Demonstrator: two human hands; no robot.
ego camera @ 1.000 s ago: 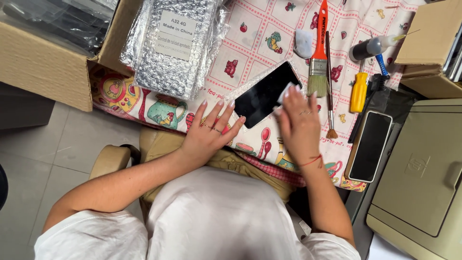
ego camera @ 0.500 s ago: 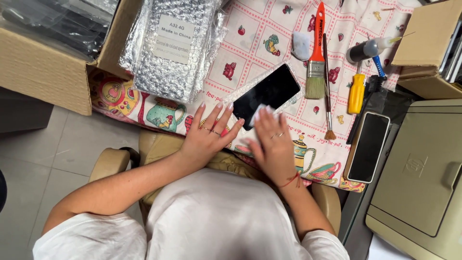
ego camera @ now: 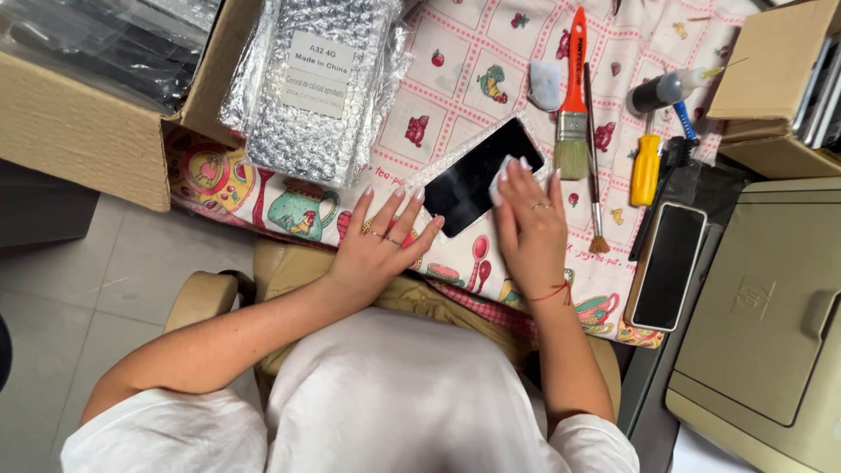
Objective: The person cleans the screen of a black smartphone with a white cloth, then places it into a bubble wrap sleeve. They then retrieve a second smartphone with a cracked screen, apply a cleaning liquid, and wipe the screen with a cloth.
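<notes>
Pressing small white cloth (ego camera: 501,172) on glossy black phone screen (ego camera: 477,175), right hand (ego camera: 530,229) | screen's long axis slants up-right | left hand (ego camera: 385,250) flat, fingers spread, apparently touching its lower-left corner

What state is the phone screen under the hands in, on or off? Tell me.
Off, it seems: the phone lies flat on the patterned cloth, its glass plain black, while the right hand presses a white wipe on it.

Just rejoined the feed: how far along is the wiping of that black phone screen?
Done: the glossy black rectangular screen panel lies bare on the patterned cloth. In hand: the right hand presses a small white wipe on its right end; the left hand rests flat beside its lower left corner. Left: I cannot tell how clean it is; the orange-handled paintbrush lies untouched.
</notes>
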